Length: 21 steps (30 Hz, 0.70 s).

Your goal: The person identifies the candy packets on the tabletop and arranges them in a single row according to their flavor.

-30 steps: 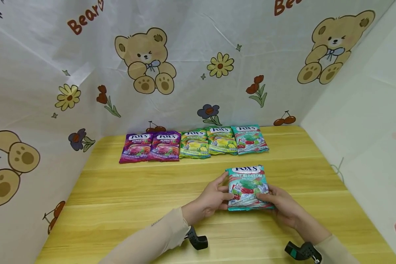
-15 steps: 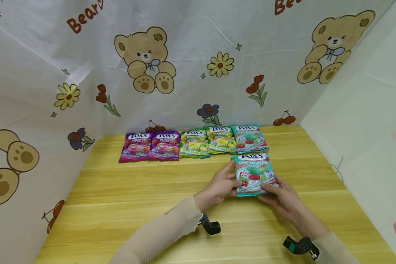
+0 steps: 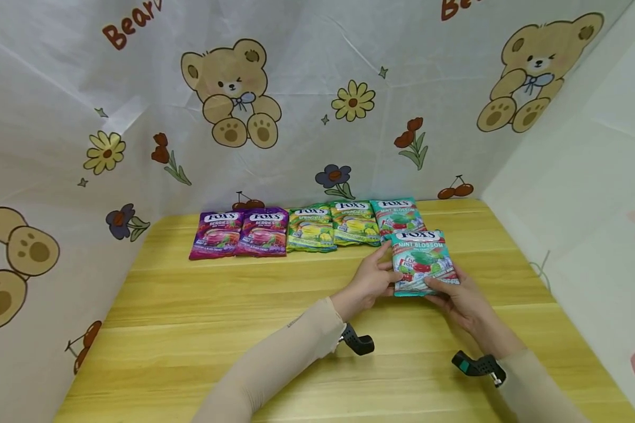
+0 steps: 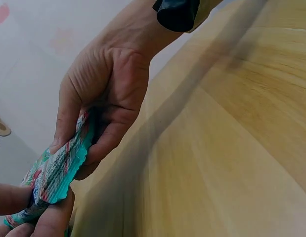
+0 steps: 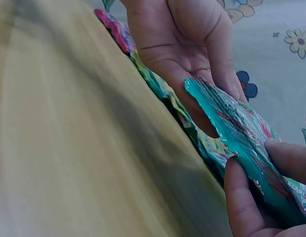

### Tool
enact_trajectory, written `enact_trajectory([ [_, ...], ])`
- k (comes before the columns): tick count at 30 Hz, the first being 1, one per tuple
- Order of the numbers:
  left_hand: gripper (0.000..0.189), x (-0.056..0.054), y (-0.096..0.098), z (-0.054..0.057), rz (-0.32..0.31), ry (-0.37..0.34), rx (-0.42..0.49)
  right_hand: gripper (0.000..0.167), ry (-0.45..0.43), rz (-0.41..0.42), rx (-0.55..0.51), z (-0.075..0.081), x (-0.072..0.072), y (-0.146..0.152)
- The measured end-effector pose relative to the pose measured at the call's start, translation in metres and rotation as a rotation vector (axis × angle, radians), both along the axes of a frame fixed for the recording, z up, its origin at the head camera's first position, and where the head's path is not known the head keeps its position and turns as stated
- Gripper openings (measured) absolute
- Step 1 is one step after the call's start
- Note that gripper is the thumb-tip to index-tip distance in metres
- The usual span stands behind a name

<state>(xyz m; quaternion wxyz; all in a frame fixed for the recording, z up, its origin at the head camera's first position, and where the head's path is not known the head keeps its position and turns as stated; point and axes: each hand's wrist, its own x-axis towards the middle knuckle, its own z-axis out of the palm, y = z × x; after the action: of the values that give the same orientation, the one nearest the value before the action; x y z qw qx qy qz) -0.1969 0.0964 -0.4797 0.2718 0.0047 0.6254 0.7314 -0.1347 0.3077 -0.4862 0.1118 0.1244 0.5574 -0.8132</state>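
Note:
A teal Fox's Mint Blossom candy bag (image 3: pixel 422 258) is held up off the table, its front facing up. My left hand (image 3: pixel 367 281) grips its left edge, thumb on top and the other fingers partly hidden underneath. On the lower right corner, my right hand (image 3: pixel 464 302) pinches the bag between thumb and fingers. In the right wrist view the teal bottom seam of the candy bag (image 5: pixel 237 133) hangs above the wood. The held bag covers the lower part of another Mint Blossom bag (image 3: pixel 397 212) at the right end of a back row.
Left of that bag, the row has two green-yellow Springtea bags (image 3: pixel 311 229) and two purple Berries bags (image 3: pixel 263 232). The row lies along the rear of the wooden table (image 3: pixel 217 329), against a bear-print cloth (image 3: pixel 296 70). A white wall (image 3: pixel 577 194) stands at the right.
Both hands have carried the held candy bag away from me and to the right, up to the back row, where it now overlaps the rear Mint Blossom bag. The row has stayed put.

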Motion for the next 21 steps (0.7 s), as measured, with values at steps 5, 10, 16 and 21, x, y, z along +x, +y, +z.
enact_trajectory([
  [5,0.062,-0.01,0.013,0.003,0.013,-0.009,0.021,0.071,0.05,-0.024,-0.048,-0.001,-0.017,0.014],
  [10,0.043,-0.019,0.026,0.0,0.034,-0.064,0.08,0.066,0.085,-0.066,-0.086,-0.003,-0.035,0.03],
  [16,0.037,-0.032,0.038,-0.002,0.018,-0.146,0.162,0.066,0.088,-0.115,-0.113,-0.005,-0.057,0.048],
  [21,0.038,-0.043,0.048,-0.002,0.004,-0.177,0.166,0.075,0.077,-0.127,-0.102,-0.006,-0.073,0.06],
])
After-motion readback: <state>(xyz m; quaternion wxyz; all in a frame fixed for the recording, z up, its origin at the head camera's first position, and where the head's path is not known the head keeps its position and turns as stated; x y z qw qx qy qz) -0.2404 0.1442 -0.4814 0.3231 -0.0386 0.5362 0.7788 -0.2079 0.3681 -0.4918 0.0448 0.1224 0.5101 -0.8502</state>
